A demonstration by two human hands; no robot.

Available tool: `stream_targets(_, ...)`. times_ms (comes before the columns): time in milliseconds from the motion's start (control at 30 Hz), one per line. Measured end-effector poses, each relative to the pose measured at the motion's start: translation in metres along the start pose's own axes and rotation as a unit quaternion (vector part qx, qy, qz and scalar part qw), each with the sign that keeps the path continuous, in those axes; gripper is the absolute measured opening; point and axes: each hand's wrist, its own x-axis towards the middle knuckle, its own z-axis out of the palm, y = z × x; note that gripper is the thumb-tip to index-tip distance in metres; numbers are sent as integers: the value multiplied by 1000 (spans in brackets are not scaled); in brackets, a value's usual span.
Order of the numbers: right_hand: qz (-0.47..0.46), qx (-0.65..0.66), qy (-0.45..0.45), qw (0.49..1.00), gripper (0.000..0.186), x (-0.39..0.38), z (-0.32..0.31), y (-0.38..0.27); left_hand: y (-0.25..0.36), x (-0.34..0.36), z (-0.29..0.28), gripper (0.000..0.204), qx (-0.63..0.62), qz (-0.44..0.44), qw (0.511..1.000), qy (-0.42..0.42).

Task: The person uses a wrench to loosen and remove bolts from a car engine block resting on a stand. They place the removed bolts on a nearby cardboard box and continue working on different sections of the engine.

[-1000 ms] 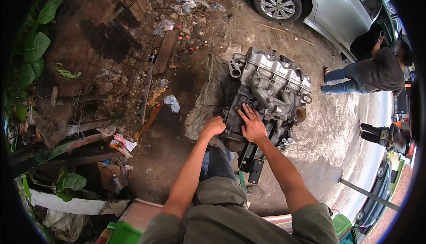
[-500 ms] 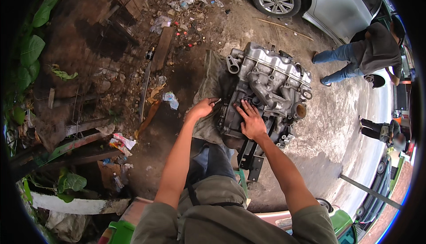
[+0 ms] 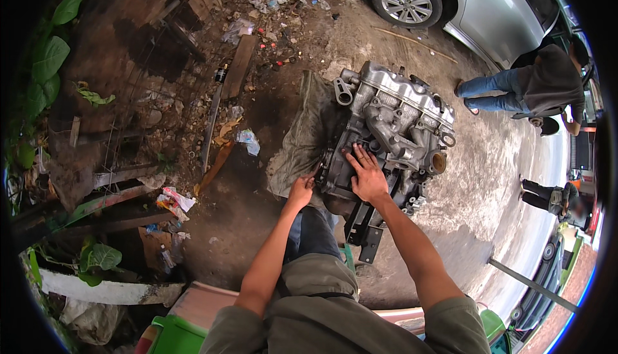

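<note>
Lying with palm down and fingers spread, the right hand (image 3: pixel 369 179) rests on the dark near-left face of an engine (image 3: pixel 412 112), open and gripping nothing. The engine is just right of the middle of the scene, its long axis slanting from far left to near right, as the ribbed silver cover (image 3: pixel 402 93) along its far side shows.

The left hand (image 3: pixel 300 191) is at the engine's near-left edge, with its fingers bent inward toward the dark side. Whether they close on something small, or touch the metal, I cannot tell. From this hand the engine lies to the right and farther off, so its long axis runs across the line of the left forearm rather than along it. Both hands are close to the dark side, the right one directly upon it and the left just beside it.

A grimy cloth (image 3: pixel 299 138) lies along the left of the engine, and a black bracket (image 3: pixel 369 244) sticks out at its near end. Farther right are a silver car (image 3: pixel 499 16) and a person in blue jeans (image 3: pixel 559 80).

No brand, label or writing can be read on the engine; the crumpled wrapper (image 3: pixel 248 141) to the left is too small to read.
</note>
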Motion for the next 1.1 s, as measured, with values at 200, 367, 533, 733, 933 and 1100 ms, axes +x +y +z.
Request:
stream_targets(200,-1,-1,-3,1000,78,1,-1,0,-6,-6,0,24,-34,-26,999,-9)
stream_targets(367,5,-9,-11,1000,77,1,0,0,-6,-9,6,25,-146,-44,988,-16)
stream_targets(533,5,-12,-9,1000,78,1,1,1,-3,-3,7,29,-159,-53,985,-37)
stream_targets(733,-3,-1,3,1000,79,0,-2,-1,-3,1,-2,32,-40,-5,995,-87)
stream_targets(933,-1,1,0,1000,80,1,-3,-2,-6,4,-1,33,3,-2,997,-73)
stream_targets(1100,6,2,-6,1000,80,1,-2,-2,-1,-1,1,34,40,17,998,-48)
